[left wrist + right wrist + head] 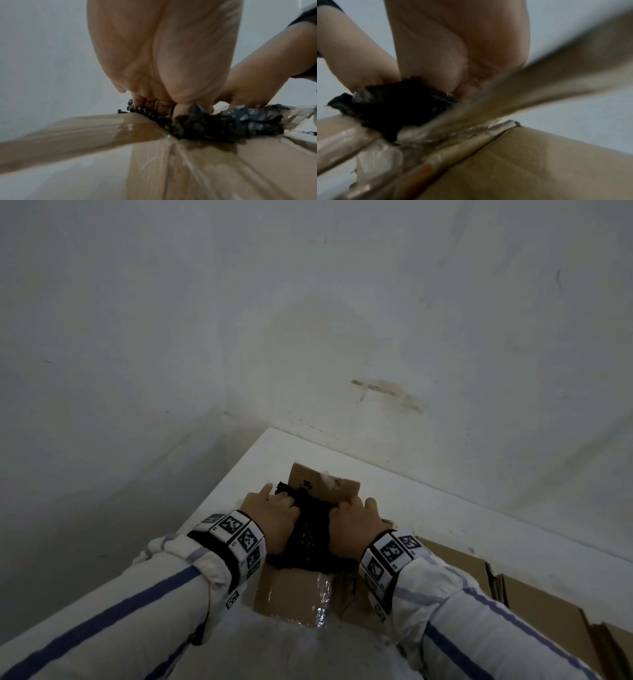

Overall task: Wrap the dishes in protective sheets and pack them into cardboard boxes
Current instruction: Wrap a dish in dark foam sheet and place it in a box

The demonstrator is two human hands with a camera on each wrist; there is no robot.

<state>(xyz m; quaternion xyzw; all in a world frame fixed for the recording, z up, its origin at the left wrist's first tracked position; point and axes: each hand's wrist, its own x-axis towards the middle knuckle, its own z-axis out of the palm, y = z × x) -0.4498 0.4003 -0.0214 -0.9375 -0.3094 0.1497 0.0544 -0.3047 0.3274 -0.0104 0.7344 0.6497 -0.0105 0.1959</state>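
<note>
Both hands, left point(278, 517) and right point(354, 525), grip a black wrapped bundle point(310, 537) over the cardboard box point(291, 594).

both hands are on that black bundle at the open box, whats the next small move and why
Probably press the crinkled black wrapped bundle down into the taped brown cardboard box. The left hand and right hand grip it from either side, and it sits between the open flaps, partly above the rim.
</note>
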